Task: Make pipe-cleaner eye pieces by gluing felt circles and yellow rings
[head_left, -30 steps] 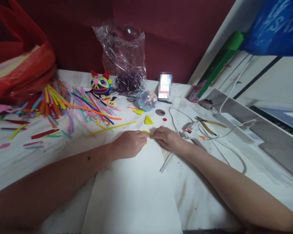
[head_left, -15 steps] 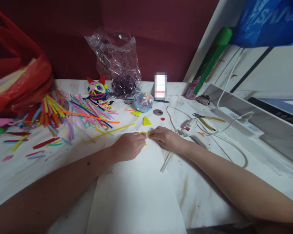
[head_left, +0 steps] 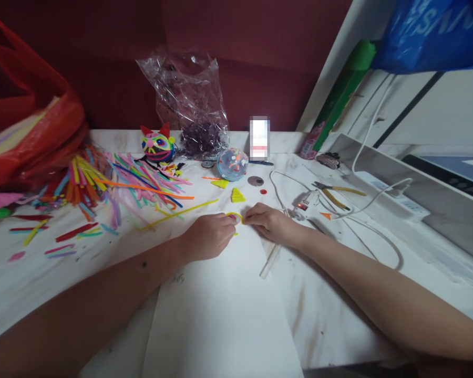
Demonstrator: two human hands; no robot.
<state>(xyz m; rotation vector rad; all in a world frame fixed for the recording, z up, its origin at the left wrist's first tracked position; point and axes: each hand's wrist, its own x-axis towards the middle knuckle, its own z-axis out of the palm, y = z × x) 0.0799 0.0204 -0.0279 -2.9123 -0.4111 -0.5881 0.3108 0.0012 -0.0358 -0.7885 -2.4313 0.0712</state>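
A bent yellow pipe cleaner (head_left: 239,215) curves between my two hands, with a bit of pink inside its bend. My left hand (head_left: 212,236) pinches it from the left, fingers closed and partly hiding it. On the other side, my right hand (head_left: 268,222) grips the right end between closed fingertips. Both hands rest over the top of a white paper sheet (head_left: 220,315). Just beyond them lies a yellow fuzzy triangle (head_left: 237,196), with a similar yellow piece (head_left: 219,184) farther back. A long yellow pipe cleaner (head_left: 181,213) lies left of my hands.
Behind stand a clear ball (head_left: 232,165), a colourful face ball (head_left: 157,146) and a plastic bag (head_left: 189,100). Bundled pipe cleaners (head_left: 142,178) and a red bag (head_left: 43,121) are left. Pliers (head_left: 333,195), a glue gun (head_left: 307,203) and white cable (head_left: 398,257) lie right.
The right hand has shifted very slightly to the right, showing a little more of the yellow curve. The view has moved slightly; both hands keep their grip.
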